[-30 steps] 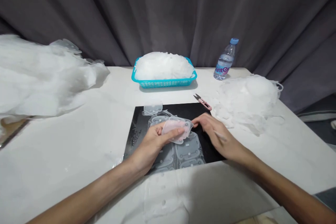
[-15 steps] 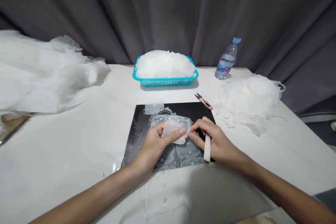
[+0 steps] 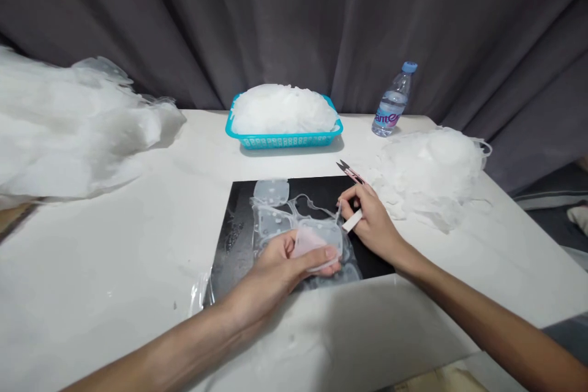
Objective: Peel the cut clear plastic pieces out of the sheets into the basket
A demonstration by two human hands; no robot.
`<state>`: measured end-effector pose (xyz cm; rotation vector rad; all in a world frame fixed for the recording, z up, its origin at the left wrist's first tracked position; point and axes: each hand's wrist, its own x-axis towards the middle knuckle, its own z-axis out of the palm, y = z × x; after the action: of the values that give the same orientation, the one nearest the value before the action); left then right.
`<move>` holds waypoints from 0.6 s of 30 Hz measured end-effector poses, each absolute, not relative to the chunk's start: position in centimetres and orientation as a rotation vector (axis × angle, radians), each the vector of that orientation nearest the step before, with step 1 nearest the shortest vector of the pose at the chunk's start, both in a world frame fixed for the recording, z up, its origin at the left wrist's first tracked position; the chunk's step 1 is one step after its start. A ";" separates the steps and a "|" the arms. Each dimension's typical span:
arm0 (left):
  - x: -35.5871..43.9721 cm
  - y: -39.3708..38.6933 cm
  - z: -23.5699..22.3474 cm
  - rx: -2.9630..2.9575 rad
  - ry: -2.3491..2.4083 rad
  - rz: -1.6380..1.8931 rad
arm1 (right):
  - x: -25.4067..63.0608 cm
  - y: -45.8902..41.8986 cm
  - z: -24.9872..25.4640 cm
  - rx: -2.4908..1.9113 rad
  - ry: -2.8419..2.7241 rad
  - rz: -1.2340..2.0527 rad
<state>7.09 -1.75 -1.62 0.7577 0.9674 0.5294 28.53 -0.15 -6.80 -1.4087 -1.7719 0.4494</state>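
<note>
Pinching a rounded translucent piece (image 3: 323, 234), left hand (image 3: 285, 262); a thin filmy strip (image 3: 339, 214), right hand (image 3: 374, 220).

A white table (image 3: 114, 245), snips (image 3: 351, 173) and black board (image 3: 369, 257) before a curtain (image 3: 285, 18) suggest a workshop.

Just below the centre of the frame, the left hand (image 3: 285, 262) grips a clear piece (image 3: 322, 234) between thumb and fingers above a black board (image 3: 232, 248). To its right, the right hand (image 3: 370, 217) holds a white stick (image 3: 352, 221), its fingertips at a thin clear strip (image 3: 339, 211). Snips (image 3: 351, 172) lie just beyond. A heaped blue basket (image 3: 287, 142) sits upper centre, a bottle (image 3: 391, 102) upper right; white piles (image 3: 68, 128) flank the tabletop (image 3: 138, 251) left and right.
</note>
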 end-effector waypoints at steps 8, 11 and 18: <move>6.3 0.0 -1.7 0.947 1.069 0.417 | 30.1 -0.6 -3.4 -1.046 -1.780 1.279; 6.1 0.4 -2.0 1.058 1.056 0.419 | 29.7 -1.1 -3.0 -1.110 -1.833 1.269; 5.8 0.4 -2.9 1.341 0.999 0.303 | 28.5 -1.0 -3.9 -1.255 -2.013 0.882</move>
<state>5.79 0.45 -2.86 1.3413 0.9988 0.3030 28.54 -1.05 -3.85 -1.2554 -2.0125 0.8822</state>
